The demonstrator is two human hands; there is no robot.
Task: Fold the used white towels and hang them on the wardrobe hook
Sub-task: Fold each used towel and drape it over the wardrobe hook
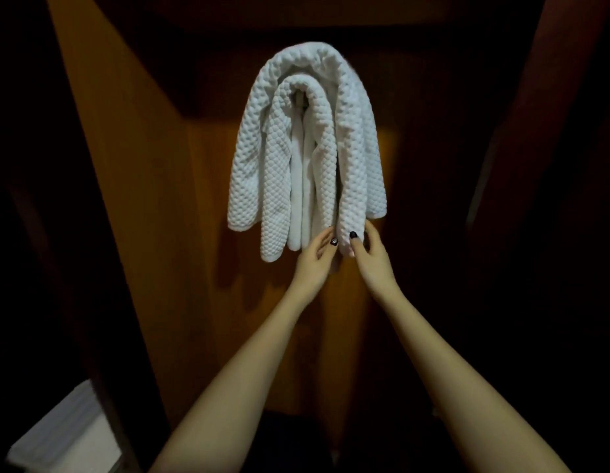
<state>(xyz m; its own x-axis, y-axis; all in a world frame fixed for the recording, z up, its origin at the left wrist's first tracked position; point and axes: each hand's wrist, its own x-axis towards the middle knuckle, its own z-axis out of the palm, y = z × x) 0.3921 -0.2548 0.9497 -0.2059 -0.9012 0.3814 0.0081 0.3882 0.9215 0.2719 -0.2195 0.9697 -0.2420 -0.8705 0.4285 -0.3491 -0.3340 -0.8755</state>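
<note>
White towels (307,148) hang draped over the hook (299,99), which is only a dark bit of metal showing inside the top of the inner loop. The bundle falls straight down below the hook in several strips against the orange wood wardrobe panel (181,206). Count: 2 nested waffle-textured loops, 1 outer and 1 inner, plus smooth white folds in the middle; can't tell if those are a 3rd towel or the reverse side of one. 1 hook visible. 2 hands, both at the bottom ends, well below the hook. Right hand (369,256) pinches the lower end of the strip right of centre, thumb on the front face and fingers behind it. Left hand (316,259) is just beside it, fingers loosely curved with tips against the neighbouring fold; can't tell if it pinches or only touches. Progress, as a judgement: folding and hanging look done and this reads as final tidying, evening the ends so they hang level. Left to do: let go, and deal with any more towels out of view. Far below and left of the hook is 1 pale blurry object (61,431), unidentifiable.
</note>
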